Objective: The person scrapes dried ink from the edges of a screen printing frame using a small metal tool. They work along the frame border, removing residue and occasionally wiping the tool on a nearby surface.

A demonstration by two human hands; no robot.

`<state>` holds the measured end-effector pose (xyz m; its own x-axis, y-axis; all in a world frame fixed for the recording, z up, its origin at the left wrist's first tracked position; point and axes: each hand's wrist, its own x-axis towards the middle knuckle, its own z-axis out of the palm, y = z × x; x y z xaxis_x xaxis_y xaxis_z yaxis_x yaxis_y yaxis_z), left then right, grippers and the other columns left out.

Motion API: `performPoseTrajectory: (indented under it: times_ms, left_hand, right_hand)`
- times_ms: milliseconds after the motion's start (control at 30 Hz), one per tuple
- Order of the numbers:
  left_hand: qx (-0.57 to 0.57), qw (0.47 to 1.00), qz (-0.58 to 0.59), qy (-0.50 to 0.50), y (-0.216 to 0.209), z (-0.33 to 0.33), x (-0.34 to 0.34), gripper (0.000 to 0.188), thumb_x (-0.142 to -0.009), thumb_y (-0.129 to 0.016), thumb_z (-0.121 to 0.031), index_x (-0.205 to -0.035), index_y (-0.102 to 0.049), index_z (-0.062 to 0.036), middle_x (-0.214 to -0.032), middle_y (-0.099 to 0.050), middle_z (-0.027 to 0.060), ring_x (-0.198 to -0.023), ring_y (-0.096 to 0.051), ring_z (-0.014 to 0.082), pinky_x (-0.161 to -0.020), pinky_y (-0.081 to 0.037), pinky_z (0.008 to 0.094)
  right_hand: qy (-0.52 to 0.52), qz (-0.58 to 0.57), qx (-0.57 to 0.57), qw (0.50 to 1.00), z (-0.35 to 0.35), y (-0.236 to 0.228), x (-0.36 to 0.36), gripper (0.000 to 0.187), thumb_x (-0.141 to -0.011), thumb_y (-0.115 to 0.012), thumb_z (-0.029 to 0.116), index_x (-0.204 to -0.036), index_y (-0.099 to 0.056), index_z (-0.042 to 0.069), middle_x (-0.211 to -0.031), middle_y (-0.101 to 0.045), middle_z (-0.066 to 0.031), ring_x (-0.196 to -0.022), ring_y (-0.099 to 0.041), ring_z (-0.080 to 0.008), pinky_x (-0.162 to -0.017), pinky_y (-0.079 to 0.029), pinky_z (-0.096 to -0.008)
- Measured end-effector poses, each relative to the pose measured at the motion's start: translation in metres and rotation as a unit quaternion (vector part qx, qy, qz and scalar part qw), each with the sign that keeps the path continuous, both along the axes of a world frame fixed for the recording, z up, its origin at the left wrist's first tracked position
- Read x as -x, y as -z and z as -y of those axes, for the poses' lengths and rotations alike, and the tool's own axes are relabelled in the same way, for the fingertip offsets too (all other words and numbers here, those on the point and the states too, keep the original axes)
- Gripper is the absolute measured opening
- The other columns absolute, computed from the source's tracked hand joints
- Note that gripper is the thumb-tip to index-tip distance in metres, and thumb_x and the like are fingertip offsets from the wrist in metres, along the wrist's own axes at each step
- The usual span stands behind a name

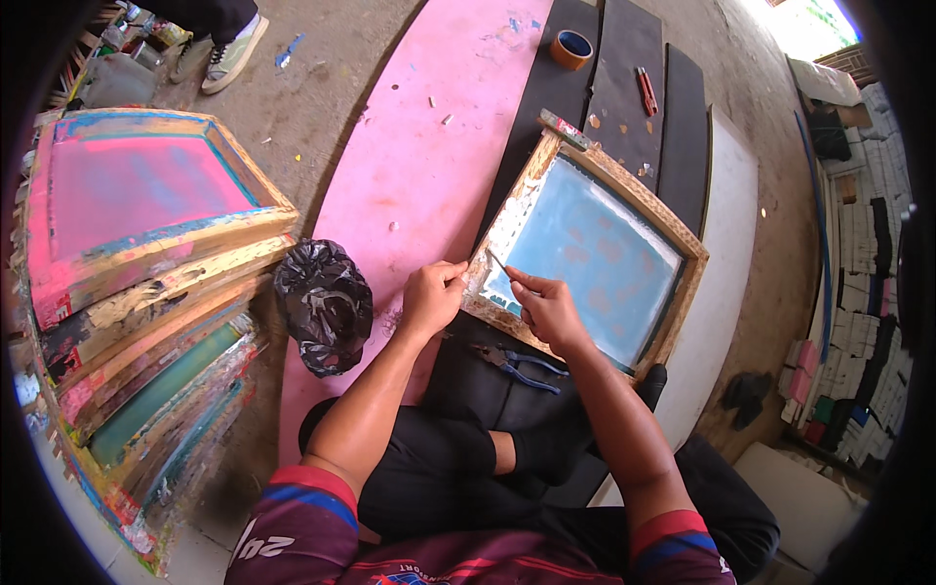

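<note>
A wooden screen-printing frame (673,229) with pale blue mesh (595,253) lies tilted on the pink mat in front of me. My left hand (432,297) pinches the white tape strip (502,226) at the frame's near-left corner. My right hand (548,310) rests on the frame's near edge, holding a thin tool (497,260) whose tip touches the same corner. Blue-handled pliers (522,366) lie just below the frame, by my crossed legs.
A stack of paint-stained wooden screen frames (146,283) stands at the left. A crumpled black plastic bag (324,304) sits beside it on the pink mat (429,146). A tape roll (571,48) and a red cutter (646,90) lie on black boards (624,88). Another person's shoes (229,54) show at top left.
</note>
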<state>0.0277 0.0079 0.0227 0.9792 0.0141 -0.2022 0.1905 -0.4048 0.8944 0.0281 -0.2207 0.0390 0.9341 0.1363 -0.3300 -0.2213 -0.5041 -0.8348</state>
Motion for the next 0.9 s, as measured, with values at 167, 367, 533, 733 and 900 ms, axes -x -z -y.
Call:
performPoseTrajectory:
  times_ms: [167, 367, 533, 733, 900]
  left_hand:
    - [0.006, 1.0, -0.002, -0.001, 0.004, -0.011, 0.003, 0.028, -0.097, -0.073, -0.015, -0.118, -0.079, 0.0018, -0.11, -0.08, 0.0196, -0.098, -0.079, 0.0335, -0.087, -0.06, 0.0397]
    - [0.032, 0.999, -0.02, -0.003, 0.004, -0.01, 0.002, 0.028, -0.098, -0.073, -0.015, -0.119, -0.079, 0.0026, -0.111, -0.08, 0.0205, -0.101, -0.079, 0.0339, -0.089, -0.06, 0.0396]
    - [0.02, 1.0, -0.016, -0.002, 0.007, -0.01, 0.002, 0.029, -0.097, -0.073, -0.016, -0.119, -0.079, 0.0027, -0.112, -0.08, 0.0206, -0.102, -0.078, 0.0342, -0.09, -0.06, 0.04]
    - [0.015, 1.0, -0.012, -0.003, 0.004, -0.009, 0.002, 0.029, -0.098, -0.072, -0.016, -0.118, -0.079, 0.0027, -0.111, -0.08, 0.0213, -0.101, -0.079, 0.0347, -0.089, -0.06, 0.0409]
    - [0.016, 1.0, -0.001, -0.006, 0.005, -0.009, 0.004, 0.028, -0.098, -0.072, -0.016, -0.118, -0.079, 0.0024, -0.111, -0.079, 0.0223, -0.101, -0.079, 0.0358, -0.09, -0.06, 0.0414]
  right_hand:
    - [0.115, -0.281, -0.151, 0.941, -0.018, -0.053, -0.006, 0.037, -0.111, -0.065, 0.023, -0.145, -0.07, 0.01, -0.071, -0.058, -0.0001, -0.058, -0.049, -0.004, -0.048, -0.039, -0.0225]
    - [-0.021, 0.095, 0.088, 0.991, -0.022, -0.029, 0.018, 0.036, -0.108, -0.067, 0.023, -0.141, -0.072, 0.01, -0.097, -0.081, -0.0149, -0.074, -0.073, -0.0217, -0.071, -0.056, -0.0381]
    - [-0.025, 0.055, 0.185, 0.981, -0.033, -0.046, 0.032, 0.035, -0.104, -0.067, 0.022, -0.138, -0.074, 0.019, -0.098, -0.076, -0.0264, -0.09, -0.074, -0.0474, -0.079, -0.058, -0.0528]
    - [-0.042, 0.085, 0.224, 0.97, -0.037, -0.048, 0.037, 0.038, -0.104, -0.065, 0.024, -0.142, -0.07, 0.022, -0.089, -0.075, -0.0259, -0.083, -0.073, -0.047, -0.074, -0.057, -0.0559]
    - [-0.047, 0.061, 0.243, 0.967, -0.041, -0.057, 0.033, 0.039, -0.105, -0.063, 0.024, -0.143, -0.069, 0.02, -0.089, -0.075, -0.0261, -0.085, -0.074, -0.0479, -0.075, -0.058, -0.0563]
